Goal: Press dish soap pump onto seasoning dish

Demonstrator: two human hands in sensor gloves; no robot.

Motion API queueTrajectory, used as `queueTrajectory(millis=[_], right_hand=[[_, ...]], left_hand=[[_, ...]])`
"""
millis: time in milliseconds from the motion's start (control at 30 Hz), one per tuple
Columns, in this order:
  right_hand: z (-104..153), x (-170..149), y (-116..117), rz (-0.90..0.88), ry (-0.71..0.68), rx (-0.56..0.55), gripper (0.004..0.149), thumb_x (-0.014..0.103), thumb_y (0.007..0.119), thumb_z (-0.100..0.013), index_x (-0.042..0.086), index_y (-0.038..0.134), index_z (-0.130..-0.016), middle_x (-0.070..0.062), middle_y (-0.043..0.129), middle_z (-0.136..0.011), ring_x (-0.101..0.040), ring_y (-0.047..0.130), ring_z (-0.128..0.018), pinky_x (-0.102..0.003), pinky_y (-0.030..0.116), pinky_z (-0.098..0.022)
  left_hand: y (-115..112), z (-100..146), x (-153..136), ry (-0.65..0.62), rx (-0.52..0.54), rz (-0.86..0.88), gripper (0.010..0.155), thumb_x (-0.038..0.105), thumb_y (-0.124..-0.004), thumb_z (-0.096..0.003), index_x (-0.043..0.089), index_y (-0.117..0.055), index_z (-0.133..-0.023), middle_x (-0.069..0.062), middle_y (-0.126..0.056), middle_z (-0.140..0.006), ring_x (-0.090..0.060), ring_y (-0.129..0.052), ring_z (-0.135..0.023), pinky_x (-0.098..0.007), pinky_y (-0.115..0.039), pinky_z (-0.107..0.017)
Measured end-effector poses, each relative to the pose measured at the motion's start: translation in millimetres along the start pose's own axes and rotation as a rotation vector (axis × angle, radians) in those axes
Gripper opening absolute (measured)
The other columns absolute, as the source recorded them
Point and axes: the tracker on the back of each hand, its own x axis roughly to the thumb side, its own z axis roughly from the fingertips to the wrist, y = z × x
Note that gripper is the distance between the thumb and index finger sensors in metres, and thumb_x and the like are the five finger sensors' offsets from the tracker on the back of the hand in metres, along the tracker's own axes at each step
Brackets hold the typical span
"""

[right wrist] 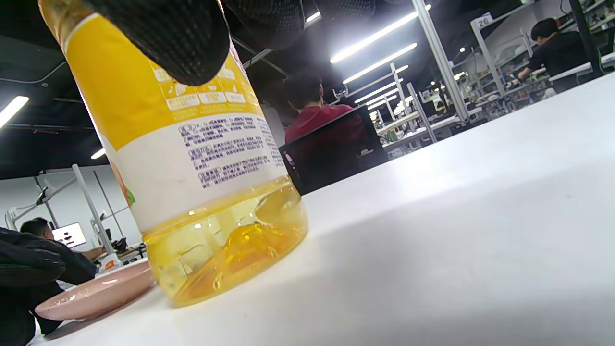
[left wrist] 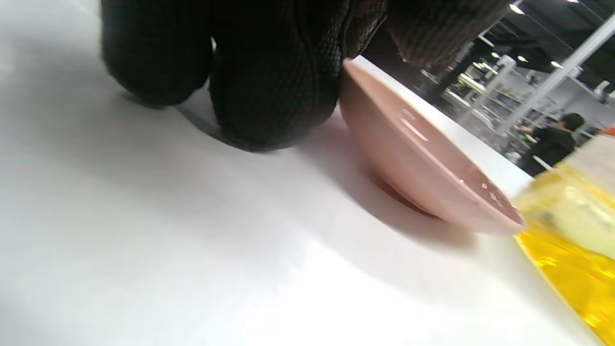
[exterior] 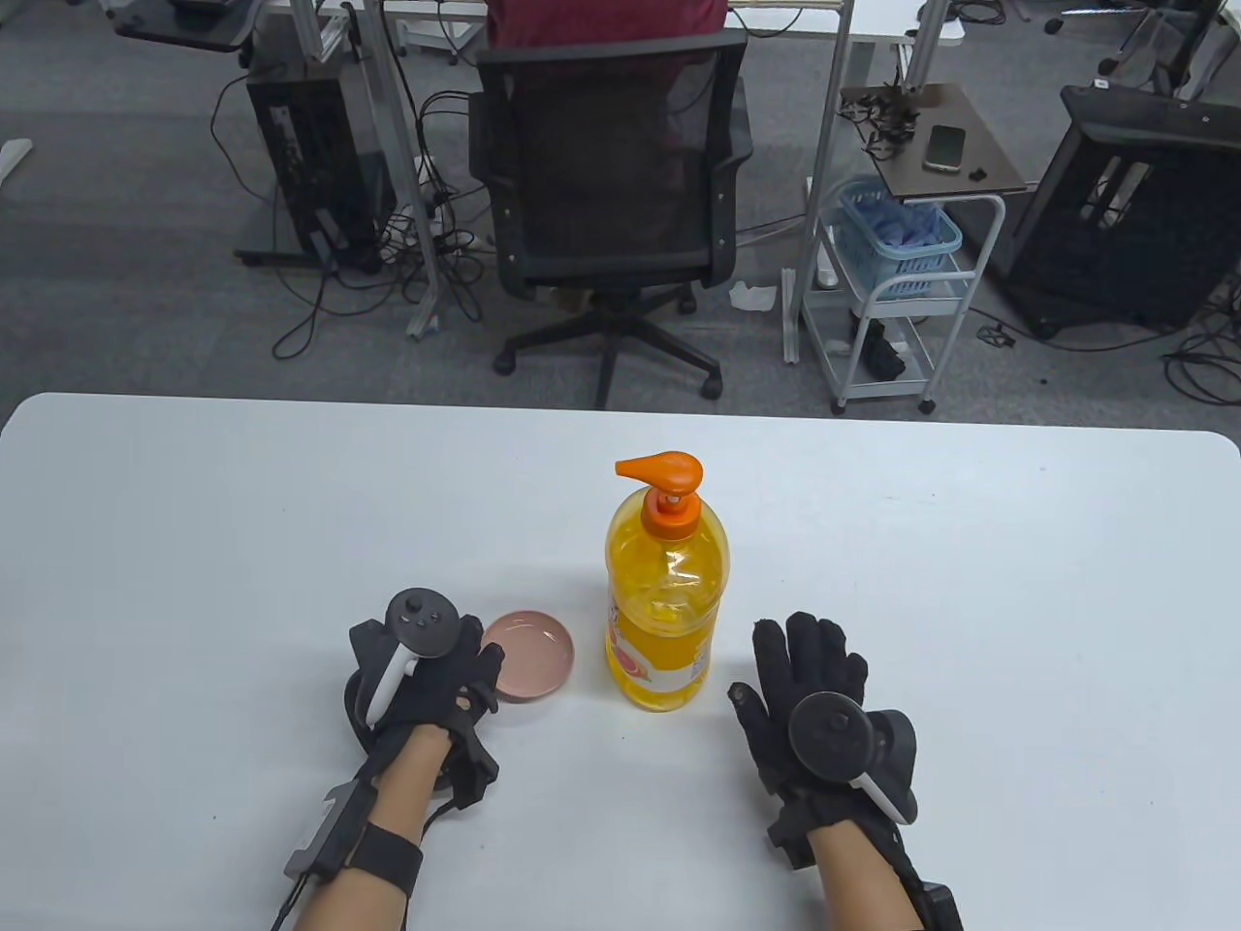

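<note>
A yellow dish soap bottle (exterior: 664, 601) with an orange pump head (exterior: 664, 472) stands upright mid-table, its nozzle pointing left. A small pink seasoning dish (exterior: 533, 658) lies on the table just left of the bottle's base. My left hand (exterior: 482, 659) holds the dish's left rim; in the left wrist view the curled fingers (left wrist: 274, 91) press against the outer wall of the dish (left wrist: 423, 158). My right hand (exterior: 810, 669) lies flat and spread on the table right of the bottle, holding nothing. In the right wrist view a fingertip (right wrist: 168, 38) hangs in front of the bottle (right wrist: 192, 158).
The white table (exterior: 970, 582) extends wide on both sides and behind the bottle. Past its far edge are a black office chair (exterior: 611, 175) and a white cart (exterior: 892, 291) with a blue basket.
</note>
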Motion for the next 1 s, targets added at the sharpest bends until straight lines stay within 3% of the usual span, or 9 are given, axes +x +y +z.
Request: queueTrajectory(millis=[133, 333, 500, 567, 633, 800, 1000], right_hand=[[-1, 11, -15, 0.068, -0.039, -0.047, 0.07, 0.043, 0.07, -0.059, 0.01, 0.043, -0.114, -0.029, 0.031, -0.114, -0.052, 0.021, -0.1, -0.073, 0.023, -0.066], [0, 28, -37, 0.103, -0.086, -0.104, 0.07, 0.044, 0.071, -0.059, 0.009, 0.046, -0.114, -0.029, 0.032, -0.114, -0.053, 0.021, -0.1, -0.072, 0.022, -0.066], [8, 37, -39, 0.184, -0.141, -0.11, 0.07, 0.045, 0.072, -0.058, 0.009, 0.05, -0.114, -0.029, 0.035, -0.115, -0.052, 0.021, -0.101, -0.072, 0.022, -0.067], [10, 34, -36, 0.196, -0.146, -0.108, 0.071, 0.046, 0.072, -0.058, 0.01, 0.049, -0.114, -0.028, 0.033, -0.115, -0.051, 0.019, -0.101, -0.072, 0.02, -0.067], [11, 27, -29, 0.206, -0.141, -0.094, 0.072, 0.047, 0.072, -0.058, 0.011, 0.047, -0.114, -0.027, 0.03, -0.116, -0.05, 0.016, -0.101, -0.071, 0.018, -0.066], [12, 8, -16, 0.22, -0.08, -0.004, 0.076, 0.05, 0.072, -0.057, 0.015, 0.039, -0.116, -0.023, 0.019, -0.117, -0.045, 0.003, -0.1, -0.07, 0.01, -0.064], [13, 10, -13, 0.237, -0.091, 0.004, 0.078, 0.052, 0.071, -0.057, 0.017, 0.034, -0.116, -0.022, 0.014, -0.116, -0.044, 0.0, -0.099, -0.07, 0.007, -0.063]], left_hand=[[13, 18, 8, -0.064, 0.013, -0.106, 0.064, 0.047, -0.074, -0.048, 0.016, -0.06, -0.103, -0.012, -0.085, -0.095, -0.031, -0.098, -0.076, -0.055, -0.08, -0.056], [47, 60, 33, -0.282, 0.141, -0.287, 0.066, 0.051, -0.074, -0.0477, 0.022, -0.059, -0.105, -0.01, -0.075, -0.104, -0.033, -0.088, -0.091, -0.06, -0.073, -0.064], [52, 87, 36, -0.377, 0.291, -0.353, 0.069, 0.054, -0.072, -0.047, 0.023, -0.057, -0.106, -0.01, -0.067, -0.111, -0.035, -0.076, -0.101, -0.064, -0.063, -0.07], [46, 89, 30, -0.395, 0.312, -0.38, 0.073, 0.058, -0.071, -0.0458, 0.025, -0.051, -0.108, -0.009, -0.06, -0.114, -0.036, -0.068, -0.106, -0.066, -0.057, -0.072], [37, 86, 20, -0.411, 0.294, -0.393, 0.079, 0.063, -0.069, -0.0441, 0.028, -0.043, -0.11, -0.008, -0.045, -0.119, -0.039, -0.047, -0.113, -0.071, -0.042, -0.074], [20, 76, -4, -0.366, 0.233, -0.44, 0.09, 0.072, -0.062, -0.04, 0.031, -0.026, -0.111, -0.006, -0.018, -0.122, -0.039, -0.013, -0.113, -0.073, -0.017, -0.071], [19, 74, -13, -0.356, 0.221, -0.447, 0.093, 0.075, -0.058, -0.0381, 0.034, -0.017, -0.11, -0.004, -0.006, -0.12, -0.038, -0.002, -0.11, -0.073, -0.008, -0.069]])
